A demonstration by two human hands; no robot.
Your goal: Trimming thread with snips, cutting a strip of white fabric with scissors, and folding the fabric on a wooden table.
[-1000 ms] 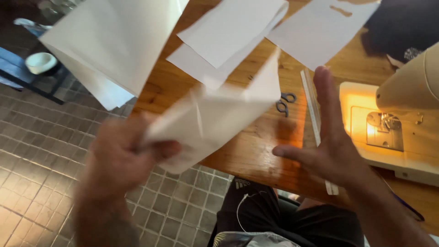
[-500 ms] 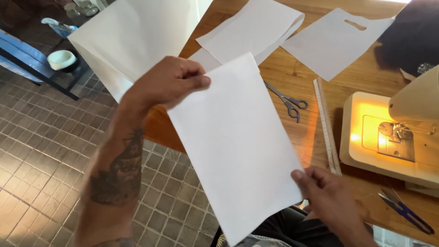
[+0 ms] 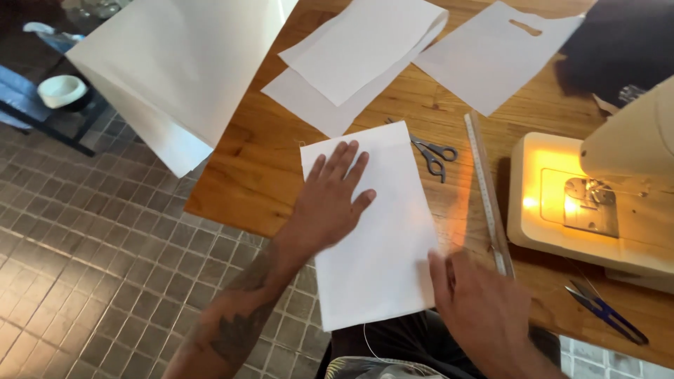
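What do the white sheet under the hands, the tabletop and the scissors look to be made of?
White sheet: thin matte paper or non-woven fabric; lies flat and limp, which one is unclear. Tabletop: wood, warm brown with visible grain and a slight sheen. Scissors: grey metal blades, dull; the grey handles may be plastic-coated.

No packages, labels, signs or screens in my view; only plain unmarked white sheets on counter.

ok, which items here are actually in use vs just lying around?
In use:
left hand, flat on white rectangular fabric piece
right hand, at its lower right corner

Lying about:
grey metal scissors
long ruler
blue-handled snips
cream sewing machine
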